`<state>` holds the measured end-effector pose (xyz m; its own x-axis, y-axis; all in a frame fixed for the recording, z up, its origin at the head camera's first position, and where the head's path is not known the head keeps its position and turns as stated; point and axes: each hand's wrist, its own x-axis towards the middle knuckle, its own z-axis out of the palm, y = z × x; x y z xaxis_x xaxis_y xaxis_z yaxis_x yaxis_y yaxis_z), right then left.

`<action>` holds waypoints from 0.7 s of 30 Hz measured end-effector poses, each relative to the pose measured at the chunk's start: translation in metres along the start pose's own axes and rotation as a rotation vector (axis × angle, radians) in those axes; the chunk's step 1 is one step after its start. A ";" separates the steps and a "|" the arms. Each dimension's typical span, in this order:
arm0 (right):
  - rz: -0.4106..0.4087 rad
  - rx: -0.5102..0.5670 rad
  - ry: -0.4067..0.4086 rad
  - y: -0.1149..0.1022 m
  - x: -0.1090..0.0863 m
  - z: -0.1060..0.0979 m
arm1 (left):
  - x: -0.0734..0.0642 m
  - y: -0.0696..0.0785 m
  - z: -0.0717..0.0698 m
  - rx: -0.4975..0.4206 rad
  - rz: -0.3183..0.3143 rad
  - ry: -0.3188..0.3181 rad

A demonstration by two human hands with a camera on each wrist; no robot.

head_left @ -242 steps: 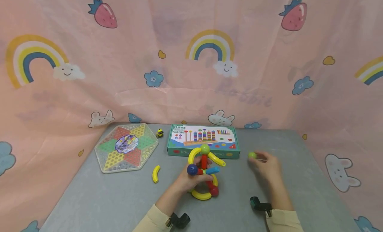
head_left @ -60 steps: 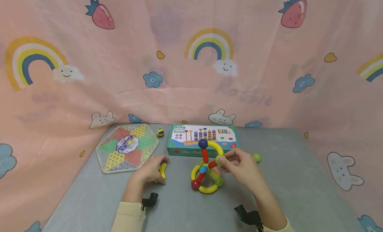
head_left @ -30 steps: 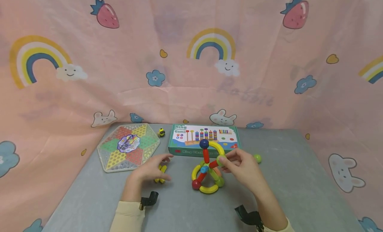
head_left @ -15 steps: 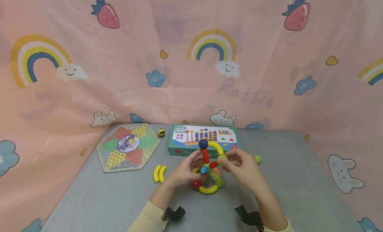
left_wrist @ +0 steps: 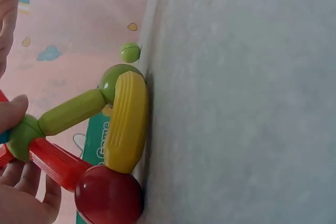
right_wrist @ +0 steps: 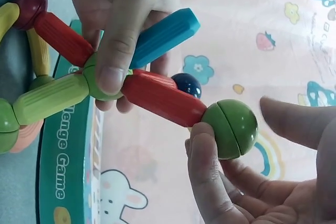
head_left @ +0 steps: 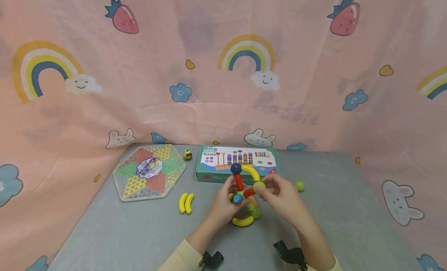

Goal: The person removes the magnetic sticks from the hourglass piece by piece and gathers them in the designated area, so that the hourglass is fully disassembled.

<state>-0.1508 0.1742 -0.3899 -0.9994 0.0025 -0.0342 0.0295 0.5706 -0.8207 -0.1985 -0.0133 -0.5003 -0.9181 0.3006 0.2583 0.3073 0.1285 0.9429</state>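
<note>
A toy built of coloured balls and sticks [head_left: 243, 221] stands in the middle of the table. My left hand [head_left: 223, 205] grips its central green ball [right_wrist: 94, 88], thumb on top and fingers behind, beside a blue stick [right_wrist: 167, 36]. A red stick [right_wrist: 163, 98] runs from there to an outer green ball [right_wrist: 231, 129]. My right hand [head_left: 284, 195] touches that ball with a fingertip, while its thumb [right_wrist: 289, 121] stands apart from it. A dark blue ball [head_left: 236, 168] tops the toy, and a yellow curved stick [head_left: 252, 171] arches down from it.
Two yellow curved sticks [head_left: 188, 203] lie side by side at the left. Behind them is a hexagonal board game [head_left: 149, 168] with a small bee figure [head_left: 187, 155] nearby. A green game box [head_left: 209, 177] sits behind the toy; a loose green ball [head_left: 299, 186] lies beyond my right hand.
My left hand has set a second yellow curved stick beside the first, left them and moved right to grip the toy. Earlier, my right hand exchanged the loose green ball for the toy; its thumb is off now.
</note>
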 end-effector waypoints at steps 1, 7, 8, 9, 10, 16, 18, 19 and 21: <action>0.011 -0.008 0.011 -0.001 -0.001 0.000 | -0.001 0.001 0.002 0.020 0.013 0.019; 0.038 -0.052 0.068 -0.004 -0.003 0.003 | -0.005 0.004 0.013 0.071 0.045 0.112; 0.036 -0.058 0.071 -0.004 -0.003 0.003 | -0.005 0.004 0.014 0.074 0.049 0.125; 0.034 -0.063 0.072 -0.004 -0.003 0.003 | -0.006 0.004 0.016 0.079 0.052 0.138; 0.033 -0.064 0.072 -0.004 -0.003 0.003 | -0.006 0.005 0.017 0.079 0.057 0.147; 0.041 -0.038 0.047 -0.002 -0.002 0.002 | -0.006 0.006 0.020 0.090 0.042 0.160; 0.051 -0.023 0.033 -0.002 -0.002 0.001 | -0.006 0.006 0.019 0.092 0.032 0.153; 0.051 -0.012 0.026 -0.002 -0.002 0.000 | -0.006 0.006 0.019 0.092 0.030 0.149; 0.050 -0.002 0.014 -0.002 -0.002 0.000 | -0.006 0.006 0.019 0.092 0.027 0.144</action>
<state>-0.1488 0.1732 -0.3883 -0.9968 0.0425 -0.0674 0.0796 0.5714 -0.8168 -0.1868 0.0034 -0.5003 -0.9335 0.1678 0.3170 0.3480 0.2104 0.9136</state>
